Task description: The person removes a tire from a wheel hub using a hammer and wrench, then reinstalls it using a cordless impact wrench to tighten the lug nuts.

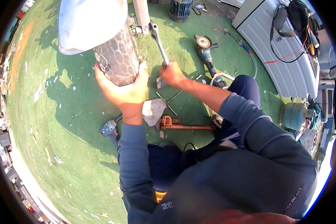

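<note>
I see hard daylight from above: the green artificial-turf floor (78, 112) carries crisp dark shadows, and the rounded silver metal housing (89, 22) glares white. The fisheye bends edges toward a black rim. Centre sharp; my dark blue jacket (250, 179) blurs near the lens.

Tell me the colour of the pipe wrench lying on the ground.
Orange-red. The pipe wrench lies on the green mat below the hands; the head view shows it clearly.
</note>
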Available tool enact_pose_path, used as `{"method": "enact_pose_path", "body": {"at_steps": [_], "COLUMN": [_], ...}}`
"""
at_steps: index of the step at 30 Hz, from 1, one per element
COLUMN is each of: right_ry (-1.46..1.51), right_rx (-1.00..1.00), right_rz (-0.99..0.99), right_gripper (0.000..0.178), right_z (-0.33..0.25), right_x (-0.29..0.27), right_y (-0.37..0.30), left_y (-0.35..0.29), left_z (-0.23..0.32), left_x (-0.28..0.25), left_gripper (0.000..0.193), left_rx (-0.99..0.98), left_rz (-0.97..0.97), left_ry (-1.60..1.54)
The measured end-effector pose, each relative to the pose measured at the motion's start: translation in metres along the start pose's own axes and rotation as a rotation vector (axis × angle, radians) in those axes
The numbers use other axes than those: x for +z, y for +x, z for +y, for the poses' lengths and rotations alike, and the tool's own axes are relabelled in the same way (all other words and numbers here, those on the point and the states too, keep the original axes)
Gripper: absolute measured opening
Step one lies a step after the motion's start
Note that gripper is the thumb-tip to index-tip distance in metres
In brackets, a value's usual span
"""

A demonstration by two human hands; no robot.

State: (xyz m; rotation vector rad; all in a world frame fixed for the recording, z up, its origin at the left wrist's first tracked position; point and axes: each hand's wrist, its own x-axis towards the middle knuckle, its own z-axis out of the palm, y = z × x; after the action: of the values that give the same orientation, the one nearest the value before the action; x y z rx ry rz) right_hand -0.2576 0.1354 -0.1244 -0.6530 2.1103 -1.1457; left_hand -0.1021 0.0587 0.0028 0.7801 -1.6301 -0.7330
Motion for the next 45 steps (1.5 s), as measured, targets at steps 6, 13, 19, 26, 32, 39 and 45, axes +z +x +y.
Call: {"method": "enact_pose_path", "body": {"at_steps": [6, 13, 19, 26, 32, 39, 45], "right_ry": [-0.004, -0.019, -0.028, -0.135, -0.251, -0.765, -0.870], "right_rx": [-0.018, 0.054, 0.224, 0.314, 0.342, 0.084, -0.085], "right_rz": [-0.025, -0.052, -0.067, -0.134, -0.140, -0.403, -0.581], "right_gripper": [0.011, 0.013, 0.014, 0.019, 0.019, 0.027, 0.022], "right_z": [-0.005, -0.015, -0.039, -0.129, -0.019, 0.084, 0.107], "right_x": [0.000, -0.001, -0.022, -0.094, -0.141, -0.101, -0.077], "right_y": [0.000, -0.021, -0.035, -0.080, -0.112, -0.151, -0.145], "left_y": [0.004, -0.004, -0.014, -0.005, 0.013, 0.021, 0.028], "left_z": [-0.009, -0.012, -0.009, 0.006, 0.021, 0.017, -0.014], "left_x": [0.003, -0.008, 0.010, 0.013, 0.001, -0.025, -0.051], "left_gripper": [0.112, 0.103, 0.109, 0.105, 0.100, 0.089, 0.081], "left_rx": [-0.024, 0.076, 0.184, 0.108, -0.086, -0.202, -0.175], "left_rz": [0.033, 0.040, 0.112, 0.081, 0.019, -0.073, -0.036], "left_ry": [-0.055, 0.049, 0.178, 0.131, -0.054, -0.194, -0.114]}}
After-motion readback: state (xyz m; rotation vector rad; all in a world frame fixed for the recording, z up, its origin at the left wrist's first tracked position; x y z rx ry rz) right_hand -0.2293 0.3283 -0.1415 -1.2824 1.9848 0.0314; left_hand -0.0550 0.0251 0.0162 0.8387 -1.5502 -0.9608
